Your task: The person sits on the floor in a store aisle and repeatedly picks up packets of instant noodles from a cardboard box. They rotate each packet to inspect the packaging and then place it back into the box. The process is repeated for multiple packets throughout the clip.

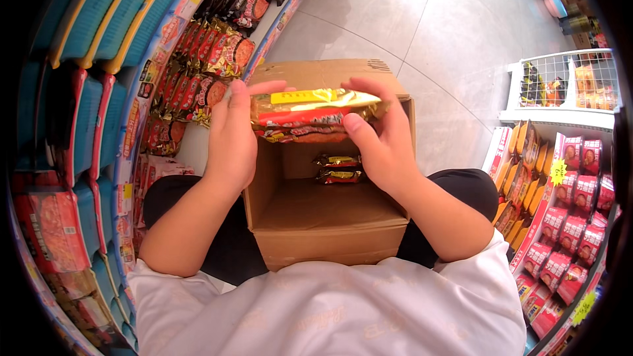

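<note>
Between both hands, above an open cardboard box [331,244], is a snack packet [301,116] in shiny gold and red wrapping with a yellow strip along its top. My left hand [233,133] holds its left end. At the right end, my right hand [383,138] grips it with the thumb on the near face and fingers behind. Whether it is one packet or a small stack I cannot tell. Deeper in the box lie two dark packets [339,175] with yellow strips, one above the other. The box stands between my knees, its far flap folded outward.
Left, a shelf holds gold-red packets [198,89], black packets [252,7] and pink packets [153,170]. Blue plastic baskets [106,15] are stacked farther left. On the right stand red tubs [568,212], orange packs [524,168] and a white wire rack [559,113]. Grey tiled floor [366,24] lies ahead.
</note>
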Action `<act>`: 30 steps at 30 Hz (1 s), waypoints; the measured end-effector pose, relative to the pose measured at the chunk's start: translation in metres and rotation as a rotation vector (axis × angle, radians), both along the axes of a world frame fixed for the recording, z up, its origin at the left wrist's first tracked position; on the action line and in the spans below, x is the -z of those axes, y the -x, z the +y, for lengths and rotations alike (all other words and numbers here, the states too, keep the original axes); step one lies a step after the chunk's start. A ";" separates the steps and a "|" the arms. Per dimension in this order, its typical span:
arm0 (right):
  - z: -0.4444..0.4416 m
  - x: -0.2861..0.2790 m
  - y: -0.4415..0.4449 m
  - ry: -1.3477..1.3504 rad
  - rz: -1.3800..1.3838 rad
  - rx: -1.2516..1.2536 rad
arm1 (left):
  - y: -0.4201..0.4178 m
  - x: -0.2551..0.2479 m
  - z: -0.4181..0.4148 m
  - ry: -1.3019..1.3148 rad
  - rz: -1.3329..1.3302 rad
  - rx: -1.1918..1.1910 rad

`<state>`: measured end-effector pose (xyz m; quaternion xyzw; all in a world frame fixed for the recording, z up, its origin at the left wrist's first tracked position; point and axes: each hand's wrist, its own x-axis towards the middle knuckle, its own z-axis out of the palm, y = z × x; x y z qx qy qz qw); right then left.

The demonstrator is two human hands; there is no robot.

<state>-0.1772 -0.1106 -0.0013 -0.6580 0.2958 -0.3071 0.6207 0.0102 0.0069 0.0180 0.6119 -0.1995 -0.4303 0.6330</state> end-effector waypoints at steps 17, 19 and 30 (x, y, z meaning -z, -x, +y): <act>-0.043 -0.032 0.017 0.531 0.003 -0.576 | -0.035 -0.012 0.003 -0.016 0.022 0.210; -0.044 -0.037 0.017 0.502 0.015 -0.614 | -0.038 -0.014 0.003 -0.026 0.010 0.228; -0.054 -0.044 0.020 0.183 -0.117 -0.802 | -0.040 -0.015 0.004 -0.001 0.157 0.323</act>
